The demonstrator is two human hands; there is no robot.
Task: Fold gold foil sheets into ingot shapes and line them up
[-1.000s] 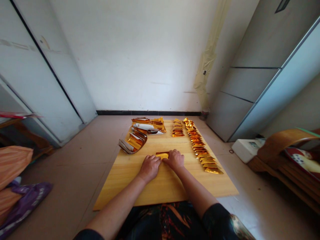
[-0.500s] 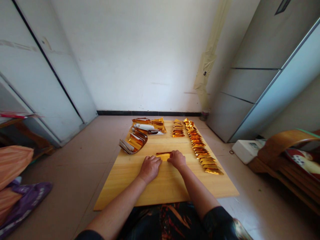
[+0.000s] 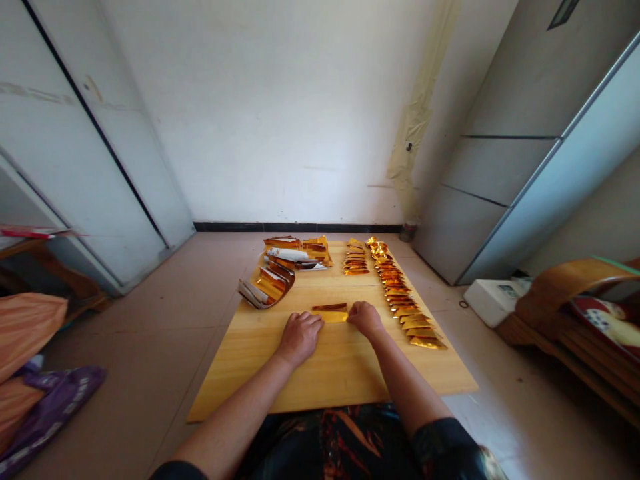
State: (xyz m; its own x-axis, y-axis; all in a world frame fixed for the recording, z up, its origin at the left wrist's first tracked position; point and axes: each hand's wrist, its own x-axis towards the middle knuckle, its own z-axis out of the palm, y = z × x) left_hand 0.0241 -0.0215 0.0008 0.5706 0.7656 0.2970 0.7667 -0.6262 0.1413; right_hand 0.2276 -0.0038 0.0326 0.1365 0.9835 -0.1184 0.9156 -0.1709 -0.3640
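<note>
A small sheet of gold foil paper (image 3: pixel 331 316) lies on the wooden board, its far edge folded up into a darker strip. At its left end my left hand (image 3: pixel 301 337) presses down with curled fingers. The fingertips of my right hand (image 3: pixel 367 321) are pinched together on its right end. Both thumbs and parts of the paper's ends are hidden by the fingers.
Folded gold foil pieces (image 3: pixel 397 293) stand in a long row on the right of the board (image 3: pixel 330 373), with a shorter row (image 3: pixel 356 259) beside it. Bundles of foil sheets (image 3: pixel 270 283) lie at the back left. A wall (image 3: pixel 290 133) rises beyond.
My right hand has slid right along the paper to its right end, uncovering more of the folded strip. My left hand has stayed in place.
</note>
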